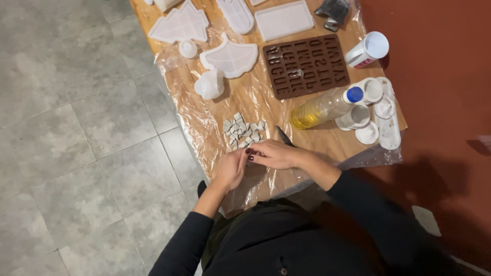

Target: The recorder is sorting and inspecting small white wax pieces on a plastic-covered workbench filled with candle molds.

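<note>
My left hand [230, 168] and my right hand [273, 153] meet at the near edge of a wooden table [255, 99] covered in clear plastic film. Their fingertips touch just below a pile of several small pale grey pieces [243, 132]. The fingers are curled together; whether a piece is pinched between them is hidden. A dark pointed tool [284, 136] sticks out from behind my right hand.
A brown letter mould [306, 65], white silicone moulds [230, 57], a tree-shaped mould [180, 24] and a rectangular one [284, 19] lie farther back. A bottle of yellow liquid [322, 107] lies on its side beside white cups [368, 102]. Grey floor tiles are to the left.
</note>
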